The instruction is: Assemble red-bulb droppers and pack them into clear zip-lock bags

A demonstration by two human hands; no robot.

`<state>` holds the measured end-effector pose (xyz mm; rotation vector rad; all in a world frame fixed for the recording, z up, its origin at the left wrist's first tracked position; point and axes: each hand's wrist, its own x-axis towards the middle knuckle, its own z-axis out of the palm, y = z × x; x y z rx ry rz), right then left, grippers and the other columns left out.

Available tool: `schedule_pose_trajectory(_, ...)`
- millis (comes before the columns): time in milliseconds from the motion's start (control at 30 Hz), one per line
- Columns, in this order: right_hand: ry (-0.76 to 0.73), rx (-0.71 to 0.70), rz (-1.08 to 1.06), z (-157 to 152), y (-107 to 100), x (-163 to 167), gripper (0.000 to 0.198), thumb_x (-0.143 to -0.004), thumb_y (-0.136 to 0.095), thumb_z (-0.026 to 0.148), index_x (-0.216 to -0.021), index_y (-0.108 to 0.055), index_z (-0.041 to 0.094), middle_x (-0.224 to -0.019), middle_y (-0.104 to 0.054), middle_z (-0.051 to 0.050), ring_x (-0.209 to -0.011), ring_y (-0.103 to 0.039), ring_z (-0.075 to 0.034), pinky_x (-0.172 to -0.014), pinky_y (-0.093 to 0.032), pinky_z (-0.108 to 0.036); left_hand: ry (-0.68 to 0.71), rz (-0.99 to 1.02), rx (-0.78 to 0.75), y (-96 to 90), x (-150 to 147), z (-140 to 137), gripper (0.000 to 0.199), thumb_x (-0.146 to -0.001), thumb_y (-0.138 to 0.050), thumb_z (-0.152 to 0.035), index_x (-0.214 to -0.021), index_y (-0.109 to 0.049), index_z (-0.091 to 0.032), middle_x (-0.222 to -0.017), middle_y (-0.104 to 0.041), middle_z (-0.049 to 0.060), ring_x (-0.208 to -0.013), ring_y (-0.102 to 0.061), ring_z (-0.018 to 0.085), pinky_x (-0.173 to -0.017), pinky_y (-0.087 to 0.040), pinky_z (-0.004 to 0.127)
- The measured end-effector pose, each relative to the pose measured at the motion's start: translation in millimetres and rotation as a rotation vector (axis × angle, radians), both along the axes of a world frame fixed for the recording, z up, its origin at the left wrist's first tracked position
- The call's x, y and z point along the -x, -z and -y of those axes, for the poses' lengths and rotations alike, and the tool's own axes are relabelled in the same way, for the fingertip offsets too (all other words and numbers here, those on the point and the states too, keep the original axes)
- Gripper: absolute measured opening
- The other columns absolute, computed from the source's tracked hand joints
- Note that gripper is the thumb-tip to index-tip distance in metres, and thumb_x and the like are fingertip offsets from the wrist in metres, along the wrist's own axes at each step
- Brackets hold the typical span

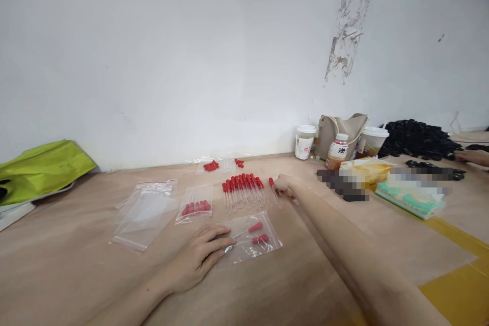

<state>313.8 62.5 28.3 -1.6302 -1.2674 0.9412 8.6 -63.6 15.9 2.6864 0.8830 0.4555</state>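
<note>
- Head view: your R hand is at the right end of the dropper row, fingers curled in beside a red-bulbed dropper; can't tell if they're pinching it.
- Your L hand rests low, fingers bent & partly spread, tips touching the left edge of a clear bag; can't tell if thumb & index pinch it.
- That bag lies flat on the surface w/ two droppers inside, bulbs to the right.
- Step in hand, prob.: R picking at the row's end while L steadies the bag.
- Next move calls for a light grip nr the bulb, thin stem clear of its neighbours, L pressure gentle so the bag doesn't slide.
- Left of the row: a bag w/ red bulbs, then flat clear bags.
</note>
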Motion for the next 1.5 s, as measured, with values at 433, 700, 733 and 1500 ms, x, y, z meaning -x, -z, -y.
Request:
schedule_pose_trajectory(433,-0.081,0.070,-0.400,41,-16,-13,0.022,-0.068,-0.051,0.007,-0.089,-0.049,0.014,-0.051,-0.040,0.008,-0.039,-0.035,-0.004,-0.038,-0.029,-0.016,-0.008,0.002,0.017,-0.9,0,0,0.032,-0.091,-0.035,-0.029,-0.119,-0.049,-0.033,-0.129,-0.044,0.001,-0.117,-0.039,0.021,-0.098,-0.034,0.039)
schedule_pose_trajectory(700,-0.222,-0.218,-0.596,96,14,-7,0.051,-0.061,-0.053,0.019,-0.108,-0.036,0.025,-0.053,-0.038,0.012,-0.041,-0.036,-0.005,-0.042,-0.032,-0.018,-0.007,-0.024,0.010,-1.9,-1,0,0.033,-0.091,-0.036,-0.029,-0.121,-0.048,-0.033,-0.129,-0.044,0.000,-0.118,-0.040,0.020,-0.098,-0.034,0.037)
schedule_pose_trajectory(733,-0.235,-0.256,-0.603,97,19,-8,0.045,-0.062,-0.054,0.021,-0.104,-0.039,0.023,-0.053,-0.039,0.011,-0.041,-0.037,-0.005,-0.043,-0.033,-0.018,-0.008,-0.031,0.011,-1.5,-1,0,0.033,-0.091,-0.035,-0.028,-0.121,-0.047,-0.034,-0.130,-0.043,0.000,-0.118,-0.039,0.020,-0.098,-0.034,0.037)
schedule_pose_trajectory(1500,0.059,-0.245,-0.713,96,33,-23,0.022,-0.061,-0.069,0.027,-0.062,-0.048,0.018,-0.049,-0.048,0.007,-0.039,-0.039,-0.004,-0.035,-0.028,-0.016,-0.015,-0.056,-0.014,2.6,1,0,0.036,-0.092,-0.033,-0.028,-0.126,-0.041,-0.033,-0.131,-0.041,0.000,-0.120,-0.037,0.019,-0.100,-0.032,0.037)
